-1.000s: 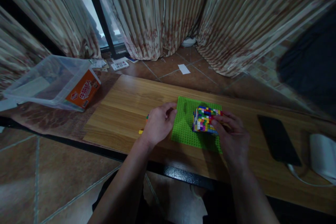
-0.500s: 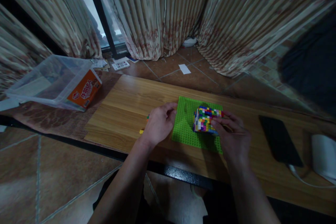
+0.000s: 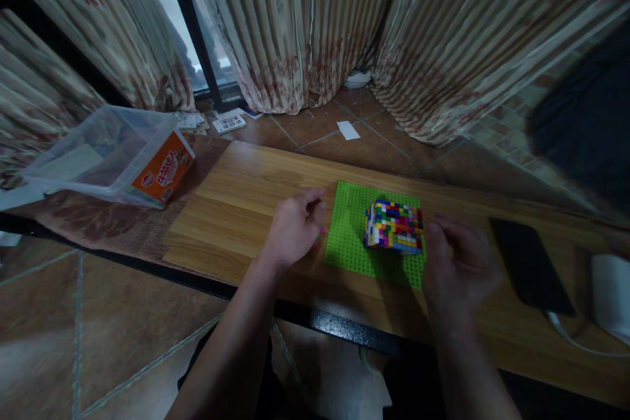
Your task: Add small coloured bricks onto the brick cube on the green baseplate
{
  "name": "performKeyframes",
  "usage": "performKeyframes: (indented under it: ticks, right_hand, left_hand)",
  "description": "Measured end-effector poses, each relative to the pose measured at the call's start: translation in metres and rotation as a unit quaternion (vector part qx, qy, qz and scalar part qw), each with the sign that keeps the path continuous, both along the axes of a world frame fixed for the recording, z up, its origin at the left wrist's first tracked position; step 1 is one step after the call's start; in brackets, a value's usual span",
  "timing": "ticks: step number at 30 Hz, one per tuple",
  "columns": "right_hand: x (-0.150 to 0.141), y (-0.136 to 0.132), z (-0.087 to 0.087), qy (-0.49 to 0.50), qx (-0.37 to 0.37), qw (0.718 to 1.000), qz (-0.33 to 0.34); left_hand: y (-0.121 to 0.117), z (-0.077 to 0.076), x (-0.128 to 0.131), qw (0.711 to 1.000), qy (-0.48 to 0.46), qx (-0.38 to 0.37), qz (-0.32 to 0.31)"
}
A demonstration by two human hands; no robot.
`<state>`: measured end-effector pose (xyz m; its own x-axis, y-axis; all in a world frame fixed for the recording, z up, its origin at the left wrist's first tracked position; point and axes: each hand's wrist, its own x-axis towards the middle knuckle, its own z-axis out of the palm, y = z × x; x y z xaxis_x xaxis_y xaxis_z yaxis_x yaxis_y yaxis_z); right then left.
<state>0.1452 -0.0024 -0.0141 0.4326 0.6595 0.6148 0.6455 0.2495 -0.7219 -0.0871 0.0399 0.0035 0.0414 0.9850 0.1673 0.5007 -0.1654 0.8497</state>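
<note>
A multicoloured block of toy bricks [image 3: 394, 226] stands on a green studded baseplate [image 3: 347, 236], toward its right side. My right hand [image 3: 460, 262] is just right of the bricks, apart from them; motion blurs its bent fingers, and I cannot see whether anything is in them. To the left of the baseplate, my left hand [image 3: 295, 226] hovers low over the wooden board with fingers curled together. Whatever those fingers may hold is hidden. Small pink bits [image 3: 321, 230] show beside its fingertips, too small to make out fully.
A clear plastic box [image 3: 113, 174] with an orange label stands at the left end of the table. On the right lie a black phone [image 3: 529, 262] with a white cable and a white device [image 3: 610, 292]. Curtains [image 3: 285, 33] hang behind, and papers [image 3: 348, 130] lie on the tiled floor.
My right hand has let go of the brick block and moved right. My left hand has shifted slightly left; the yellow and green bits beside it no longer show, and pink ones do.
</note>
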Motion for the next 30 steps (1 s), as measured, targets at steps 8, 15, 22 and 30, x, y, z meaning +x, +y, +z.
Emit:
performKeyframes:
  ticks: [8, 15, 22, 30]
  right_hand:
    - [-0.066, -0.021, -0.01, -0.101, -0.101, 0.953, 0.267]
    - [-0.084, -0.012, -0.025, -0.102, -0.15, 0.941, 0.285]
    - [-0.099, -0.008, -0.04, -0.162, -0.161, 0.932, 0.281]
    - [-0.1, -0.007, -0.034, -0.212, -0.197, 0.917, 0.274]
  left_hand:
    - [0.004, 0.0, -0.008, 0.999, -0.006, 0.012, 0.038]
    - [0.002, 0.001, -0.01, 0.999, -0.001, -0.001, 0.035]
    - [0.002, 0.001, -0.014, 0.999, 0.019, 0.004, 0.031]
    - [0.001, 0.004, -0.016, 0.999, 0.015, 0.007, 0.034]
